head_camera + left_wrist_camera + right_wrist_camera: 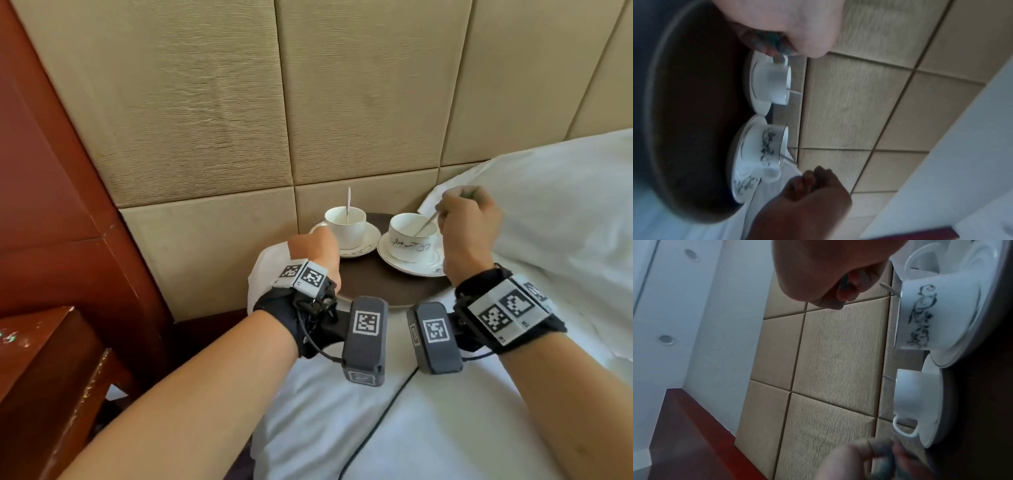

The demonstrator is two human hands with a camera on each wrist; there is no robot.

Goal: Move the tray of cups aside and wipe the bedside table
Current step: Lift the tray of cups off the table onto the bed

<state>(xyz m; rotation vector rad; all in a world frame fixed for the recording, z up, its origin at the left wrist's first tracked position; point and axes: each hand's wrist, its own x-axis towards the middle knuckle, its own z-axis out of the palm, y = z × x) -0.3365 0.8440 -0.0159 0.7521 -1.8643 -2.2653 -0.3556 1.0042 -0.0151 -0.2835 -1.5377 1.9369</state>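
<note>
- Head view, nearest first: two forearms reach forward over white bedding, each wrist strapped with a camera unit.
- Dark round tray sits on the bed, its far edge against the padded wall panels.
- Left hand is at the tray's left edge, back upward, fingers curled down beside the left cup's handle; the left wrist view is too blurred to tell what they pinch.
- White cloth lies under that wrist, off the tray's left edge.
- Right hand hovers above the tray's right edge, fingers curled into a loose fist; whether they hold something thin, I cannot tell.
- At the tray's far edge stand the left cup and the right cup, each on a saucer with a spoon leaning inside.
- Risk: the bedding is soft, so pressing or lifting one edge would probably tilt the tray and slide the saucers.
- Risk: a knuckle brushing a leaning spoon could tip its cup.
- Wooden furniture stands left; the bedside table top is not clearly seen.
</note>
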